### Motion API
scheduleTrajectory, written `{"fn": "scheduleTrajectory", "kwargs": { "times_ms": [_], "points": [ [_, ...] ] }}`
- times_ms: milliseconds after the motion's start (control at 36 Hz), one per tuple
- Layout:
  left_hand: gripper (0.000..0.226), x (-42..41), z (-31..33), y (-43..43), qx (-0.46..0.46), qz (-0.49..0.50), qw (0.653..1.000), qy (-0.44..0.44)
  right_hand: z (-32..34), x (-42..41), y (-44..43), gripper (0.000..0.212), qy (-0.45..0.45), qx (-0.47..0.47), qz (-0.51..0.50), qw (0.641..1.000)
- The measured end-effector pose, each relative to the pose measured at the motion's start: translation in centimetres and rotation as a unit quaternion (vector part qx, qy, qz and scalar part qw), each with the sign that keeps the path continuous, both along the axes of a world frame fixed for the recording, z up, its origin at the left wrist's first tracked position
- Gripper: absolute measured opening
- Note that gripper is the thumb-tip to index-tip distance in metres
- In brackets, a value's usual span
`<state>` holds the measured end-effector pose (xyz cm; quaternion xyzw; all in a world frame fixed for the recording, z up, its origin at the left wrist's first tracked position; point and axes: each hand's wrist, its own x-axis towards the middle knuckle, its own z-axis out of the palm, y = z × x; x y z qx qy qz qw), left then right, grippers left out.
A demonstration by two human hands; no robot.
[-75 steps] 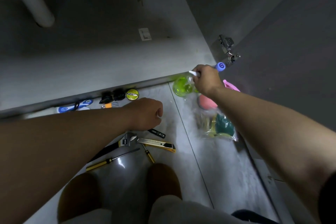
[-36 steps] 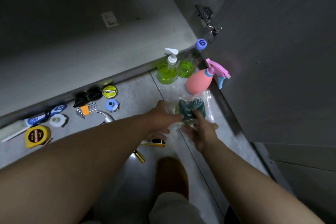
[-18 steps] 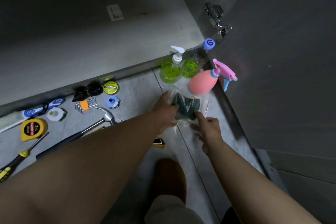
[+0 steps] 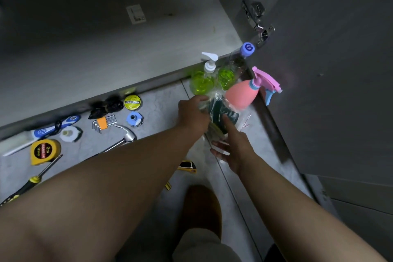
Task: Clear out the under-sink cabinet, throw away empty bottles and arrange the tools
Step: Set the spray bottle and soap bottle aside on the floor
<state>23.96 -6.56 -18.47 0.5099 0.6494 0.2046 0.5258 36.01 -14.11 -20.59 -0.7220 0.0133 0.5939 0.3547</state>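
Note:
A clear plastic bag of dark green scouring pads point(image 4: 225, 116) lies on the floor tiles just in front of the bottles. My left hand point(image 4: 192, 114) grips the bag's left edge. My right hand point(image 4: 234, 147) has straight fingers, its index finger touching the bag from the near side. Behind the bag stand a green pump bottle point(image 4: 202, 84), a green bottle with a blue cap point(image 4: 228, 72) and a pink spray bottle point(image 4: 241, 97), all at the cabinet's front right corner.
Tools lie on the floor to the left: yellow tape measure point(image 4: 43, 151), hex keys point(image 4: 104, 123), hammer point(image 4: 125, 137), electrical tape point(image 4: 132, 102), screwdriver point(image 4: 32, 178), and a utility knife point(image 4: 187, 166) under my left arm. The open cabinet door point(image 4: 329, 70) stands right; the cabinet floor point(image 4: 106, 49) is bare.
My right hand let go of the pump bottle, which now stands by the others. Both hands came to the bag of pads and slid it up against the bottles.

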Motion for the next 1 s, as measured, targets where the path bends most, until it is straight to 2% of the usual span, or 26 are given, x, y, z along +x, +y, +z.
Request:
{"fn": "scheduleTrajectory", "kwargs": {
  "times_ms": [83, 167, 250, 333, 389, 444, 472, 528, 583, 639, 694, 778, 833, 917, 1000],
  "points": [
    [0.053, 0.7, 0.6, 0.5, 0.007, -0.031, 0.999, -0.019, 0.0, 0.3, 0.0, 0.072, 0.012, -0.009, 0.003, 1.0],
    [0.072, 0.9, 0.9, 0.6, 0.007, 0.016, 0.998, -0.062, 0.0, 0.4, 0.1, 0.052, -0.002, -0.033, 0.0, 0.999],
    [0.072, 0.3, 0.1, 0.1, -0.035, 0.097, 0.992, -0.069, 0.2, 0.2, 0.0, 0.054, -0.029, -0.05, -0.006, 0.998],
    [0.056, -0.4, -0.8, -0.7, -0.095, 0.072, 0.992, -0.029, 0.3, 0.0, 0.0, 0.061, -0.066, -0.057, 0.007, 0.996],
    [0.056, -0.4, -1.1, -1.3, -0.157, 0.057, 0.983, -0.071, 0.4, -0.2, 0.2, 0.071, -0.129, -0.078, 0.021, 0.988],
    [0.06, -0.3, -1.1, -1.7, -0.217, 0.055, 0.967, -0.124, 0.4, -0.1, 0.3, 0.085, -0.265, -0.103, 0.027, 0.959],
    [0.064, -0.1, -1.1, -1.9, -0.238, 0.053, 0.959, -0.143, 0.7, 0.1, 0.2, 0.083, -0.344, -0.086, 0.026, 0.935],
    [0.071, 0.1, -1.2, -2.2, -0.258, 0.045, 0.95, -0.17, 1.1, 0.6, 0.0, 0.063, -0.472, 0.037, 0.045, 0.88],
    [0.073, 0.3, -1.2, -2.4, -0.27, 0.04, 0.942, -0.194, 1.3, 1.1, 0.0, 0.052, -0.527, 0.139, 0.126, 0.829],
    [0.072, 0.5, -1.2, -2.4, -0.279, 0.035, 0.934, -0.218, 1.3, 1.3, 0.4, 0.05, -0.528, 0.186, 0.213, 0.801],
    [0.066, 0.7, -1.1, -2.4, -0.278, 0.037, 0.932, -0.231, 1.1, 1.2, 1.2, 0.05, -0.51, 0.2, 0.283, 0.787],
    [0.062, 1.0, -1.0, -2.1, -0.273, 0.054, 0.931, -0.237, 0.4, 0.8, 1.8, 0.055, -0.488, 0.156, 0.375, 0.772],
    [0.057, 1.1, -1.2, -2.0, -0.268, 0.068, 0.929, -0.245, 0.3, 0.9, 2.0, 0.057, -0.492, 0.139, 0.406, 0.758],
    [0.034, 1.1, -1.6, -1.9, -0.242, 0.092, 0.938, -0.231, 0.4, 1.5, 2.6, 0.059, -0.506, 0.143, 0.434, 0.732],
    [0.022, 1.4, -1.9, -2.1, -0.212, 0.06, 0.952, -0.212, 0.5, 2.1, 2.9, 0.066, -0.514, 0.143, 0.449, 0.717]
  ]
}}
